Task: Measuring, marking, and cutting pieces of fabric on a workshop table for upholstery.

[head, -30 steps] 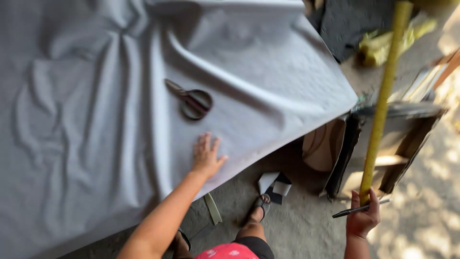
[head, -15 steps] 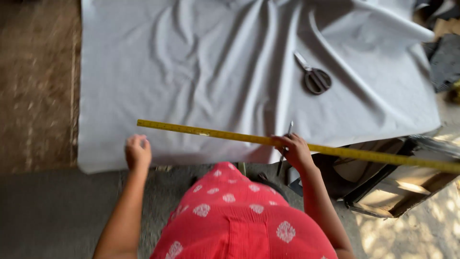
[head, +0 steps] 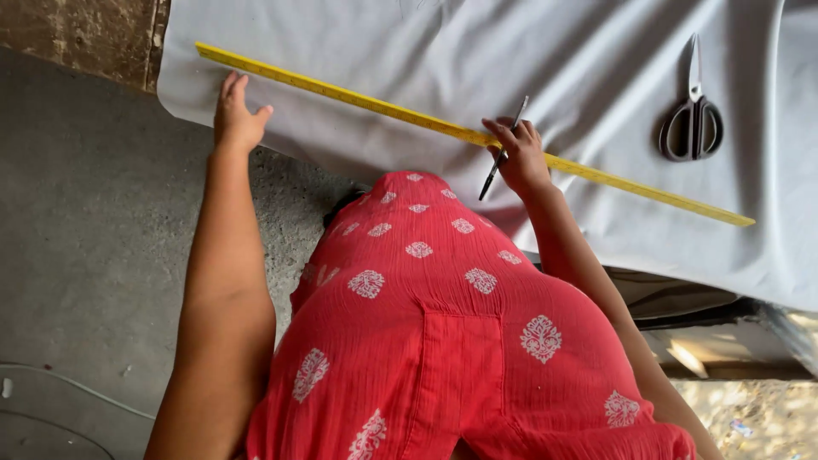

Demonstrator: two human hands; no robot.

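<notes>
Grey cloth (head: pixel 528 68) covers the table

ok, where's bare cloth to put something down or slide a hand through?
Free: grey cloth above the yellow ruler, left of the scissors. Crowded: the near edge, with left hand and right hand holding a pen on the ruler.

We see the ruler (head: pixel 460 132) lying slantwise on the cloth (head: pixel 545 60), our left hand (head: pixel 236 115) just below its left end, our right hand (head: pixel 520 158) on its middle with a pen (head: pixel 503 152). Scissors (head: pixel 692 119) lie on the cloth, above the ruler's right end.
</notes>
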